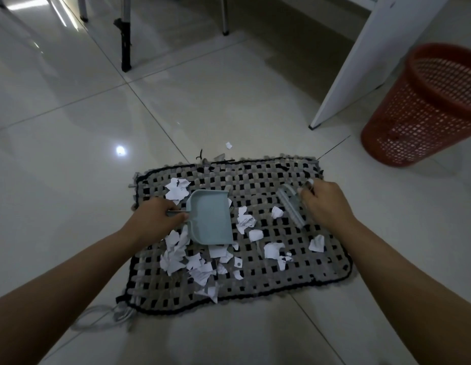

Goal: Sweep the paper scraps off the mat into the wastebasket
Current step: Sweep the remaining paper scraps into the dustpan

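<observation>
A grey and black woven mat (295,262) lies on the tiled floor. Several white paper scraps (194,262) are scattered over it, most in the left and middle parts. My left hand (156,218) grips the handle of a pale blue dustpan (210,218), which rests on the mat with its open side to the right. My right hand (325,204) holds a small clear brush (292,206) over the mat's right part, bristles down near a scrap. A red mesh wastebasket (424,106) stands on the floor at the far right, beyond the mat.
One scrap (228,145) lies on the floor just past the mat's far edge. A white panel (360,64) leans or stands left of the wastebasket. A black stand leg (125,43) and metal chair legs are at the back. A pale cord (97,316) trails at the mat's near left corner.
</observation>
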`<move>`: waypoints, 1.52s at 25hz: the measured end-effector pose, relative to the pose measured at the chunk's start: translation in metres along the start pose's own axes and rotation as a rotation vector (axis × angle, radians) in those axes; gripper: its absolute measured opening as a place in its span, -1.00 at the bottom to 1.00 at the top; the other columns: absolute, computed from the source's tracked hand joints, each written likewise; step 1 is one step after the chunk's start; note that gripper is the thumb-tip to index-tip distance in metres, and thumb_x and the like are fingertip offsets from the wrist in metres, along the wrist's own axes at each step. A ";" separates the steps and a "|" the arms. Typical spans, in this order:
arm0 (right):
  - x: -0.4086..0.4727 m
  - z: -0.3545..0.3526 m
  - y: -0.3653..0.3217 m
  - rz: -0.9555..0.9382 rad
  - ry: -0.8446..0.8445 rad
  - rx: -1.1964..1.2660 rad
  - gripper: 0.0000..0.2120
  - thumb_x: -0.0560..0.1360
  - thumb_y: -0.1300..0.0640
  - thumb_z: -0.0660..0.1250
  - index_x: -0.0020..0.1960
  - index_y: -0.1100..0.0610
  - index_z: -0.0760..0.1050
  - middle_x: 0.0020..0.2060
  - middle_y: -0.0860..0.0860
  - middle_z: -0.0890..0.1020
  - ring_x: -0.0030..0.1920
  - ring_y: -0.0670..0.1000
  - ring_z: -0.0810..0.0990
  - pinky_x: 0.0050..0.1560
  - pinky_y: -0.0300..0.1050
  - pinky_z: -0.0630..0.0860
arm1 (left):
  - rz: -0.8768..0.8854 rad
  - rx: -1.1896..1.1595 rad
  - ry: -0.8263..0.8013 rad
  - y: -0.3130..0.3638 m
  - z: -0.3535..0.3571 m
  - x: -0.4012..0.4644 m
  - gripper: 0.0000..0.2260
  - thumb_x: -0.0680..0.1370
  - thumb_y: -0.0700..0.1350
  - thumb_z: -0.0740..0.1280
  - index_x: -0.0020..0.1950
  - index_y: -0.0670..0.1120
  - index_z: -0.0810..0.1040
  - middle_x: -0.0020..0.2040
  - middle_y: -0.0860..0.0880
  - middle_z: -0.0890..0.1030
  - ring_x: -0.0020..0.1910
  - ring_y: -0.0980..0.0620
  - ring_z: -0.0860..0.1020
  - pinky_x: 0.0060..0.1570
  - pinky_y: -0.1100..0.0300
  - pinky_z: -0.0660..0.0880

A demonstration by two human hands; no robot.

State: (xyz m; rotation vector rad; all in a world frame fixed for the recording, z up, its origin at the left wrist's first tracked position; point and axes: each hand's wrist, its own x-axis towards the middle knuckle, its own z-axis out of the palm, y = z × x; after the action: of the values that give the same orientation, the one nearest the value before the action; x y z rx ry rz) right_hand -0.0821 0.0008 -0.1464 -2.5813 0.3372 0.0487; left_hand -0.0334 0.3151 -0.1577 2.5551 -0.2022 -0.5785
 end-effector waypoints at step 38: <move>-0.076 0.071 -0.059 0.288 0.121 -0.020 -0.79 0.57 0.24 0.10 -0.06 0.32 0.47 -0.52 -0.01 0.31 -0.50 0.03 0.30 -0.50 -0.20 0.11 | 0.042 -0.079 0.081 -0.022 -0.006 -0.012 -0.65 0.46 0.04 0.39 -0.23 -0.27 0.62 -0.34 -0.24 0.62 -0.44 -0.04 0.49 -0.43 0.21 0.32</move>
State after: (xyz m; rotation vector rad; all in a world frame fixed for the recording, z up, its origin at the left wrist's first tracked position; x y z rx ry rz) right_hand -0.1386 0.1032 -0.1704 -2.5413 0.7547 -0.0011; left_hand -0.0409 0.3397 -0.1598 2.4860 -0.1997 -0.4577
